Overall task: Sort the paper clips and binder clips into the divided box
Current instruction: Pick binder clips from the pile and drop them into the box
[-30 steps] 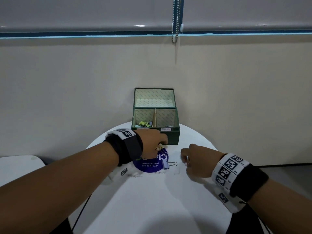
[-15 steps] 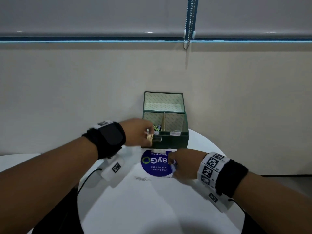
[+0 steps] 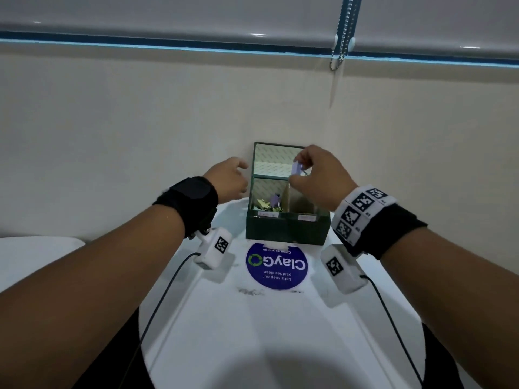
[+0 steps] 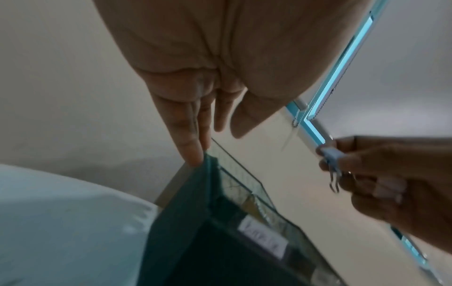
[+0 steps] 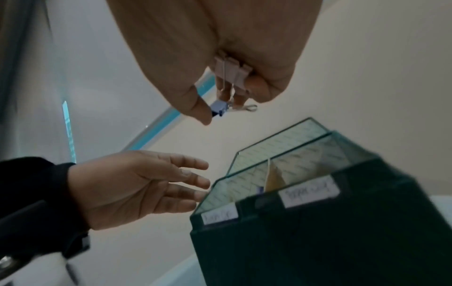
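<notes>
A dark green divided box [image 3: 286,230] stands at the table's far edge against the wall. Its front-left compartment holds several clips [image 3: 269,204]. My right hand [image 3: 298,175] hovers over the box and pinches a purple binder clip [image 3: 295,167] between thumb and forefinger. In the right wrist view the purple binder clip [image 5: 218,108] shows at the fingertips, and a pink binder clip [image 5: 231,71] is tucked under the curled fingers. My left hand [image 3: 238,175] is open beside the box's left wall, and a fingertip [image 4: 194,156] touches the box [image 4: 195,222] at its corner.
The round white table [image 3: 252,332] bears a blue round sticker [image 3: 276,265] just in front of the box. Small grey marks [image 3: 250,291] lie near the sticker; I cannot make them out. Camera cables [image 3: 168,290] trail off both wrists. A blind chain [image 3: 339,37] hangs above.
My left hand moved from the box's front to its left side and now holds nothing. My right hand rose from the sticker, carrying the purple binder clip over the box.
</notes>
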